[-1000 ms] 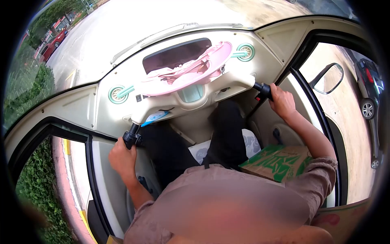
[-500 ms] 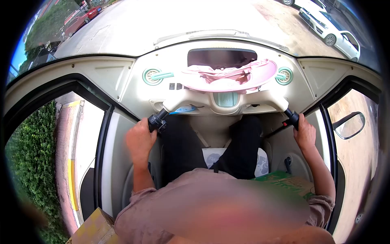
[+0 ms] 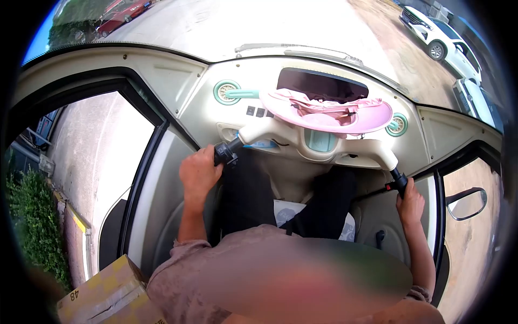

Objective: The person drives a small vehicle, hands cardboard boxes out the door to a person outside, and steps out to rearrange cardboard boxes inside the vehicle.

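Observation:
My left hand is wrapped round the black left grip of a cream handlebar. On the other side, my right hand is closed round the black right grip, which has a small red switch. The bar slopes down toward the right. A pink visor hat with bunched pink cloth lies over the middle of the handlebar, in front of the dark dashboard screen. Neither hand touches the hat.
A taped cardboard box is at the lower left. Doors with open-looking windows flank the cabin; a side mirror is on the right. Outside are a hedge, a red car and white cars beside the road.
The view has swung round toward the left. The handlebar now tilts down to the right instead of up. The cardboard box has come into fuller view, and the hedge has slid back. Both hands keep their hold.

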{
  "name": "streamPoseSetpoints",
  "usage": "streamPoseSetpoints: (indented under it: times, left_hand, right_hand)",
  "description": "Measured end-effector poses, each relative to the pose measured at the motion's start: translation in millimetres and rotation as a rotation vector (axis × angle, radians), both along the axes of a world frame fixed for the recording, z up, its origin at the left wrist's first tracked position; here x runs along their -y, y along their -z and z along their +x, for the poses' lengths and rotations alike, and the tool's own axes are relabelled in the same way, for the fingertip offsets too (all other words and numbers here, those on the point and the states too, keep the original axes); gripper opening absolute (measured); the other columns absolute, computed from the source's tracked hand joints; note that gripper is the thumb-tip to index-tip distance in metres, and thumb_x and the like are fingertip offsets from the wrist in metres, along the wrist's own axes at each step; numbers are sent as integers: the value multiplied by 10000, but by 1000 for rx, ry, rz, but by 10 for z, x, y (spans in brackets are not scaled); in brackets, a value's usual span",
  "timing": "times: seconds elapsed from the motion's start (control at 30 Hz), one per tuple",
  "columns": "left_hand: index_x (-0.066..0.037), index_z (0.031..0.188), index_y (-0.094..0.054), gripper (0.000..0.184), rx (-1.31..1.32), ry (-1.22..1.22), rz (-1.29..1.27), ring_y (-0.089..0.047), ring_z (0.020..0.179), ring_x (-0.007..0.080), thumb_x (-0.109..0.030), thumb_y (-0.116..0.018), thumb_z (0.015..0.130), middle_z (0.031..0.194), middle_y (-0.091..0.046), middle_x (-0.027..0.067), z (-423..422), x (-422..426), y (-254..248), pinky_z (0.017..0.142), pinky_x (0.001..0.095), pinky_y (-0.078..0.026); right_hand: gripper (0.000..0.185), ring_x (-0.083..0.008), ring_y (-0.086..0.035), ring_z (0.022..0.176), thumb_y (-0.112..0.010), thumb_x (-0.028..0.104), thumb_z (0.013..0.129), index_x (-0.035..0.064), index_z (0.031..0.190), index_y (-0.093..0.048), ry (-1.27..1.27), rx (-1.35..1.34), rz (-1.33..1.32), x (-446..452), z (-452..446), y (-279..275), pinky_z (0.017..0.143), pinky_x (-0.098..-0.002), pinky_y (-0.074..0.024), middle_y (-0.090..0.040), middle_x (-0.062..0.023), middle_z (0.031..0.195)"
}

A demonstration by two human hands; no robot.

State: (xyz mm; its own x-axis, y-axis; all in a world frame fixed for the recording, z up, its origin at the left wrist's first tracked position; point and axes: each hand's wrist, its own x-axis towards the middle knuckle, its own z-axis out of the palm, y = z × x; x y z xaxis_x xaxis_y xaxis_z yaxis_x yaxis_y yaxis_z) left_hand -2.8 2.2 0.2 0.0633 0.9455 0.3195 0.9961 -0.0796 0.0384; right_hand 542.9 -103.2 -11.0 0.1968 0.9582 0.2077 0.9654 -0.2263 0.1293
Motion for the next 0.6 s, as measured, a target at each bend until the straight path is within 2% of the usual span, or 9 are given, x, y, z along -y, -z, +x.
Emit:
streamPoseSetpoints:
  times: [0.43, 0.6]
  left_hand:
    - [-85, 864, -588, 301, 47, 6, 19, -652, 718, 367, -224, -794, 693, 785, -655, 116, -29, 25, 56, 609, 468, -510]
    - [-79, 839, -577, 323, -11, 6, 8, -668, 720, 347, -234, -822, 697, 793, -663, 106, -4, 26, 20, 618, 460, -531]
  right_hand:
    - [480, -419, -661, 727, -741, 78, 753, 60, 1145, -464, -7, -9, 0, -11, -29, -47, 637, -519, -532, -644, -189, 924]
    - [467, -417, -661, 731, -743, 73, 752, 58, 1127, -464, -5, -29, -14, 28, -50, -47, 639, -514, -532, -642, -185, 926]
